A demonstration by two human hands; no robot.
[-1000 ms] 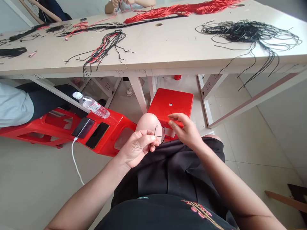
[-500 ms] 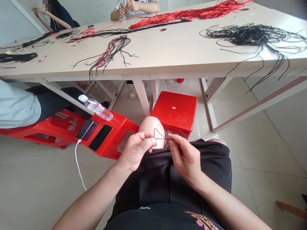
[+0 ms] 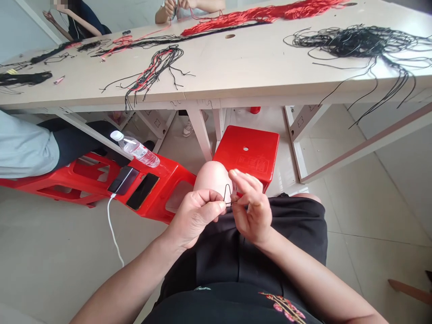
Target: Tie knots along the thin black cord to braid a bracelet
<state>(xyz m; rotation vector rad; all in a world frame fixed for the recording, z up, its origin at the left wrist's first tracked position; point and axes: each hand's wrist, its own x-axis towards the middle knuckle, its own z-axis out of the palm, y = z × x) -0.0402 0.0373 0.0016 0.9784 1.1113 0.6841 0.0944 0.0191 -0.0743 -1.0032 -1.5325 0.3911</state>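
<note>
A thin black cord (image 3: 227,186) stands up in a small narrow loop between my two hands, just above my knee. My left hand (image 3: 199,212) pinches the cord between thumb and forefinger. Close beside it, my right hand (image 3: 252,208) grips the cord between thumb and a finger, while its other fingers stretch out away from me. The cord's ends are mostly hidden by my fingers and lap.
Across the front runs a long table (image 3: 236,67) with black cords (image 3: 357,42), red cords (image 3: 270,18) and a mixed bundle (image 3: 157,67). Red stools (image 3: 248,150) stand below; one carries a bottle (image 3: 140,150), a phone (image 3: 143,191) and a charger (image 3: 123,180). Other people sit left and opposite.
My right hand has moved closer to my left, and its fingers have lifted and spread. The cord loop has become narrower and more upright. My left hand has shifted slightly right.
</note>
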